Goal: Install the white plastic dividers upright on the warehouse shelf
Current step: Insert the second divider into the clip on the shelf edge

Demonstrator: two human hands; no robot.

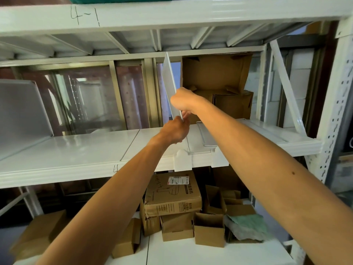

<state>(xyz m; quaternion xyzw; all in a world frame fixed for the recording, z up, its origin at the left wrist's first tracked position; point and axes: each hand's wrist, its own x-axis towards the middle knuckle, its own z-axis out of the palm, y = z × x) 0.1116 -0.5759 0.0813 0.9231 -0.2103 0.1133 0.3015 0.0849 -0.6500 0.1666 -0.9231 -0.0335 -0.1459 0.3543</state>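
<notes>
Nearest me, below the working level, brown boxes sit stacked on the lower shelf, clear of the job. Above them runs the front lip of the shelf I am working on, with a white clip hooked over its edge and a second one just right of it.

My left hand is closed around the near lower edge of the divider, just above that first clip. My right hand is fisted on the same edge a little higher, fingers wrapped tight. The divider stands nearly edge-on to me, tilted, its top reaching up and far toward the rail under the upper shelf; I cannot tell whether it touches. Its foot, hidden behind my left hand, seems to run down into the clip.

I judge this to be the seating step: panel placed, not yet plumb. Next I would need to bring the top to vertical and press the near edge down firmly, both hands steady.

Farther right, another panel lies flat, and an open carton stands behind it.
</notes>
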